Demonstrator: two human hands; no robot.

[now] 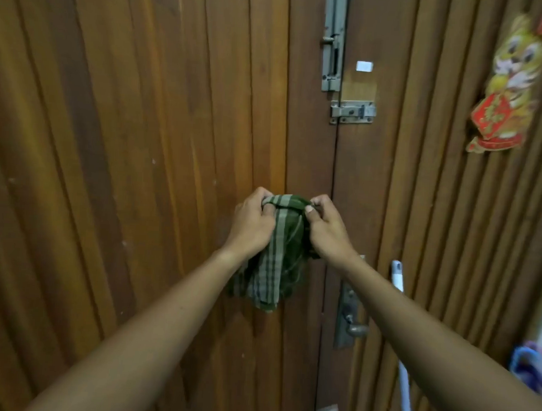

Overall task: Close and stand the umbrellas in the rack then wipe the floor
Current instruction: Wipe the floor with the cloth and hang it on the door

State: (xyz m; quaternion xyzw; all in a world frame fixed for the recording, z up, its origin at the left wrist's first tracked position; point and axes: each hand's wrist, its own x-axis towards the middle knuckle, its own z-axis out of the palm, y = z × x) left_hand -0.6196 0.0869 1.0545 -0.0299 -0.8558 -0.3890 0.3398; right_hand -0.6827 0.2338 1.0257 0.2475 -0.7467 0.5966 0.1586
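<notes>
A wooden door (126, 135) of upright slats fills the view, its two leaves meeting at a seam right of centre; both bare forearms reach up from the lower edge toward it.

The cloth (276, 268), dark green with pale stripes, hangs in front of the door near the seam, held up in the air between the two hands; its top edge is bunched and stretched across from one hand to the other, and the rest droops in folds below the wrists.

The left hand (253, 226) grips the cloth's top left corner with curled fingers; the right hand (326, 230) pinches the top right corner between thumb and fingers.

A red and gold paper figure (508, 89) is stuck high on the right leaf; a white pole (397, 278) leans by the right forearm; a blue-purple bundle (531, 363) shows at the right edge, too blurred to tell what it is.

On the seam sit a tall bolt (333, 42) at the top, a latch (353, 111) just below it, and a handle (350, 316) lower down; a white tag (364, 66) lies beside the bolt.
</notes>
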